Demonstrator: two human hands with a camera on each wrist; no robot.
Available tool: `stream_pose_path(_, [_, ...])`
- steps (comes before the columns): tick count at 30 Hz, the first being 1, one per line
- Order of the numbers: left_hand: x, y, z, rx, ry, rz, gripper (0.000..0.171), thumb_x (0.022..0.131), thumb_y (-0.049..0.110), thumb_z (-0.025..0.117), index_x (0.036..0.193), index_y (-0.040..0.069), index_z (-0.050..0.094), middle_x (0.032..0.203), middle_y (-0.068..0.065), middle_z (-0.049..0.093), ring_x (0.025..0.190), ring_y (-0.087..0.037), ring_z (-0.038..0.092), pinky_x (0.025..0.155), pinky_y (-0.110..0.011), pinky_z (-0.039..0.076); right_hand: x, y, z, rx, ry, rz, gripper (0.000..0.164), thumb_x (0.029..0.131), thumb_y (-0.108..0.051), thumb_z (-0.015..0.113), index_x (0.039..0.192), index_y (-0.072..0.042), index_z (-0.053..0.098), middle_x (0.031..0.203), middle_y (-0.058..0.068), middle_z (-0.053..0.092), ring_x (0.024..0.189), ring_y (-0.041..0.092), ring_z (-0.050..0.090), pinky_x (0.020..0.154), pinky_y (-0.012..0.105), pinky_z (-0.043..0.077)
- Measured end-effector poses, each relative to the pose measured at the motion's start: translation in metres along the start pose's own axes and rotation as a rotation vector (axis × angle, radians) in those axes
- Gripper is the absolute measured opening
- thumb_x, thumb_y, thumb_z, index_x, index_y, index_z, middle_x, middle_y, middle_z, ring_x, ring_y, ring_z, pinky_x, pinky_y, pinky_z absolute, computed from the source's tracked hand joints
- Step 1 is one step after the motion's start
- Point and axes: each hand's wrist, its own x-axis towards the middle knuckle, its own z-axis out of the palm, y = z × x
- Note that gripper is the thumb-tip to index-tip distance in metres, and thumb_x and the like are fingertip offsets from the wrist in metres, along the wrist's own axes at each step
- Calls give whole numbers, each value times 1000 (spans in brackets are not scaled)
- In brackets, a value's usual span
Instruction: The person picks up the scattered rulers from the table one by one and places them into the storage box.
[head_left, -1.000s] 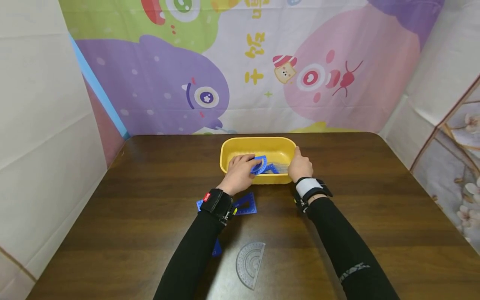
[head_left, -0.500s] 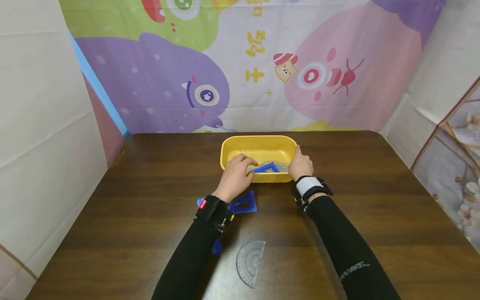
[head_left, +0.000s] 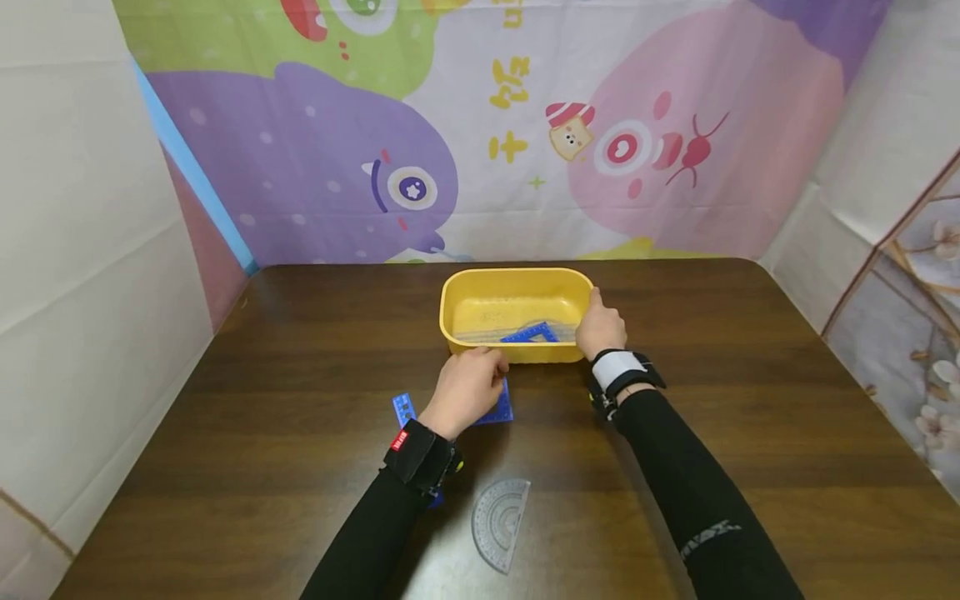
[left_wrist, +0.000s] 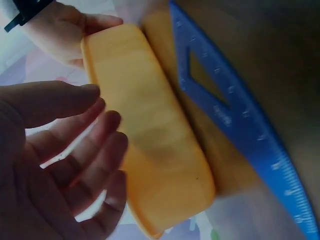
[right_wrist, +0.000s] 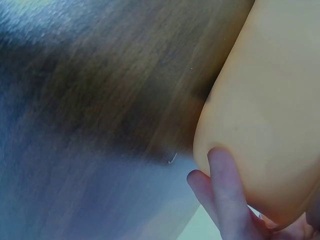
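My left hand [head_left: 465, 390] hovers in front of the yellow bin [head_left: 517, 353], over a blue set square [head_left: 504, 408] on the table. Its fingers are loosely bent with nothing between them in the left wrist view. My right hand [head_left: 602, 329] grips the bin's right end, its fingers [right_wrist: 226, 192] against the outer wall in the right wrist view. Inside the bin lie another blue set square [head_left: 551, 333] and some clear pieces [head_left: 476, 337]. A blue strip with cut-outs [head_left: 403, 405] shows left of my left hand, partly hidden.
A clear protractor [head_left: 498, 525] lies on the brown table [head_left: 300, 367] nearer to me. The corner of a blue piece [head_left: 437, 501] peeks out beside my left forearm. A printed cloth [head_left: 517, 208] hangs behind the table.
My left hand held a blue protractor over the bin, then let it go there. It has since drawn back toward me over the set square. The right hand stays on the bin.
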Motion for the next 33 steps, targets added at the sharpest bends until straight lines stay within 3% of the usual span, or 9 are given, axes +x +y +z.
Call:
stream_pose_path(4, [-7, 1, 6, 49, -98, -104, 20, 76, 21, 69, 90, 8, 65, 85, -5, 60, 80, -24, 59, 63, -38, 47, 1, 0, 0, -8, 8, -5, 62, 91, -5, 40, 146, -10, 11, 110, 28, 57, 87, 38, 60, 74, 45, 49])
stream_pose_path(10, [-16, 8, 17, 98, -177, -234, 55, 66, 47, 75, 93, 0, 61, 94, -13, 55, 88, -30, 53, 67, -43, 47, 1, 0, 1, -5, 9, 1, 60, 92, -6, 40, 146, -9, 13, 113, 28, 56, 91, 38, 59, 79, 47, 49])
stream_pose_path(16, [-18, 14, 20, 85, -193, -248, 60, 64, 50, 75, 93, 0, 61, 93, -13, 52, 87, -29, 50, 68, -43, 47, -1, -1, 0, -2, 9, 0, 61, 92, -5, 40, 146, -10, 12, 112, 28, 56, 90, 38, 59, 78, 46, 49])
stream_pose_path(25, [-17, 14, 20, 66, -256, -301, 50, 62, 47, 78, 82, 4, 64, 92, -13, 52, 87, -30, 51, 69, -46, 47, -2, -1, 0, -8, -1, 1, 59, 93, -6, 38, 146, -9, 12, 115, 28, 55, 93, 37, 59, 82, 47, 48])
stream_pose_path(33, [-15, 14, 22, 87, -253, -299, 53, 63, 43, 79, 92, 1, 65, 95, -13, 51, 89, -30, 52, 69, -45, 47, -2, -2, -1, -14, 10, -5, 60, 93, -6, 38, 146, -9, 11, 112, 28, 56, 91, 38, 59, 79, 47, 49])
